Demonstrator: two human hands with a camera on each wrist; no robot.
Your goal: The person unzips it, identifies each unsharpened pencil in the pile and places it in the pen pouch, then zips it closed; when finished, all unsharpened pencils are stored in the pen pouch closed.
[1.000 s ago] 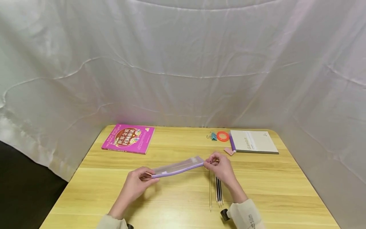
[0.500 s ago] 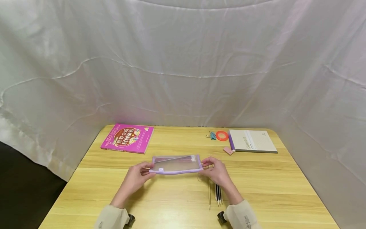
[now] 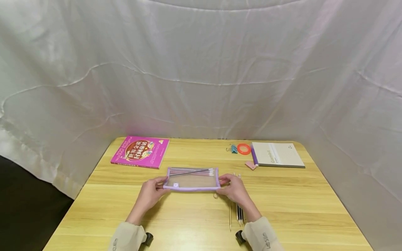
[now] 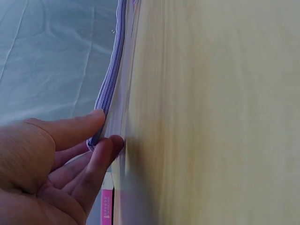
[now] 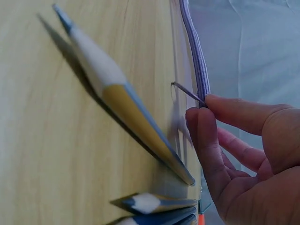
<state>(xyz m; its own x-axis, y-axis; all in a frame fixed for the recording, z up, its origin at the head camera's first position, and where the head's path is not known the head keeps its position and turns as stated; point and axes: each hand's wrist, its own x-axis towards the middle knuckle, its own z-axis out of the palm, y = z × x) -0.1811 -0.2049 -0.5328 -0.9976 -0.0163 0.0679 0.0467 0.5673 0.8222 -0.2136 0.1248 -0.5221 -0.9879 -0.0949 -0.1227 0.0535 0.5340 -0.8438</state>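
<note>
A see-through pencil pouch (image 3: 196,181) with lavender edging lies level at mid-table, several slim pencils (image 3: 188,170) visible inside it. My left hand (image 3: 149,192) pinches its near left corner. In the left wrist view, thumb and fingers grip the end of the zipper (image 4: 110,77). The near right corner is pinched by my right hand (image 3: 235,190). A thin loop (image 5: 187,92) hangs from that corner in the right wrist view. Under and beside the right forearm lie a gold pencil (image 3: 230,219) and several dark-striped pencils (image 3: 240,214), partly hidden by the hand.
A magenta book (image 3: 140,152) lies at the back left. At the back right are a teal binder clip (image 3: 233,149), a red-orange ring of tape (image 3: 244,149), a purple marker (image 3: 254,155), a pink eraser (image 3: 250,165) and a notebook (image 3: 279,154). Pale curtains (image 3: 201,69) surround the table.
The pouch, earlier tilted with its right end higher, has come down level, its clear face now turned up. Both hands kept hold of it; the right hand moved slightly left and down.
</note>
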